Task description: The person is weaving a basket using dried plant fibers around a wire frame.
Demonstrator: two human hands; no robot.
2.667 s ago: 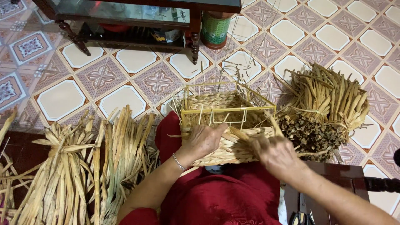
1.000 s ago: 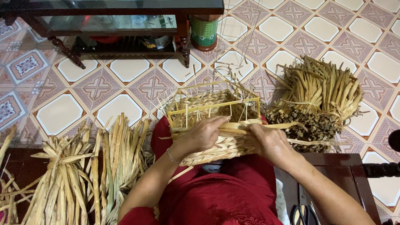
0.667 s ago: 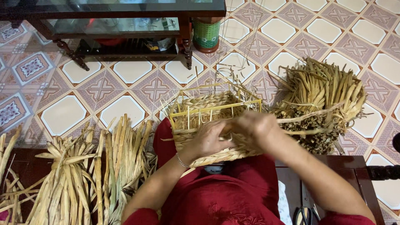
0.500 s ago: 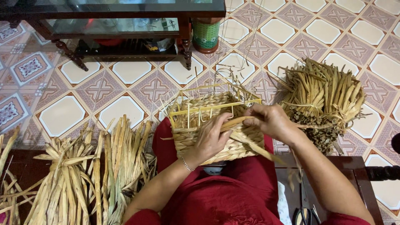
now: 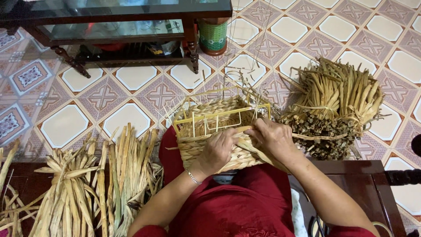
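Note:
A half-woven straw basket (image 5: 206,115) on a yellow wire frame (image 5: 221,117) rests on my lap, over red clothing. My left hand (image 5: 218,150) presses against the basket's near woven side, fingers curled on the weave. My right hand (image 5: 272,138) pinches a long dried straw strand (image 5: 315,137) at the basket's near right corner; the strand runs off to the right. Thin bare wires stick up from the basket's rim.
A tied bundle of dried stalks (image 5: 337,105) lies right of the basket. Loose dried leaves (image 5: 83,184) are piled at the left. A dark glass-topped low table (image 5: 118,26) and a green woven container (image 5: 213,35) stand ahead on the patterned tiles. Dark wooden seat edge (image 5: 377,175) at right.
My right hand has carried the strand from the right side over to the basket's near edge and drawn it tight. The left hand stayed on the basket's near side.

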